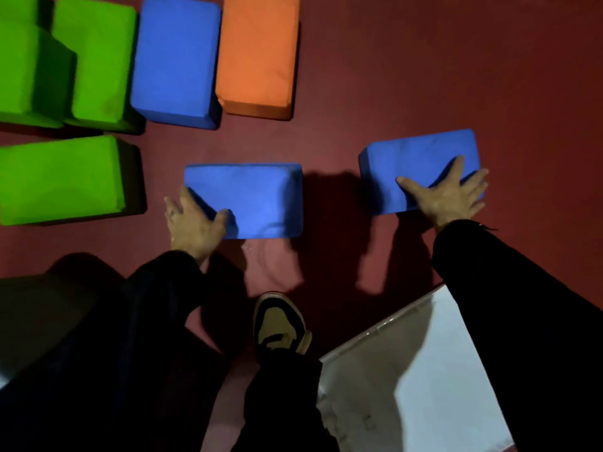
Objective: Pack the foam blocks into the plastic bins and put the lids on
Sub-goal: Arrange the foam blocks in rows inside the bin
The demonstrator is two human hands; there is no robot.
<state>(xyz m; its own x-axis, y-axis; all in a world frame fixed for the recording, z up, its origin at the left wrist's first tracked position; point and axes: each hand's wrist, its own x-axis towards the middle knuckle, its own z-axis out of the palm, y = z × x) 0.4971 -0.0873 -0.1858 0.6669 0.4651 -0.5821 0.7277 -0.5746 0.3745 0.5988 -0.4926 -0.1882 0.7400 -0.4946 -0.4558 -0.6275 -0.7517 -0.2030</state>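
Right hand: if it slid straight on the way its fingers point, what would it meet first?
The right hand lies spread on a blue foam block, fingers pointing up the frame and slightly right. Past the block's far edge only bare red floor shows, so the way looks free.

The person wears black throughout. Both arms are covered by long dark sleeves, the left sleeve (156,288) loose and bunched in folds near the wrist, the right sleeve (509,288) smoother, with a thin dark thread or tag sticking out at its cuff. The hands are bare; no gloves. One leg shows in dark trousers (287,402). On that foot is a sneaker (282,324), tan with black panels, black laces and a black toe edge.
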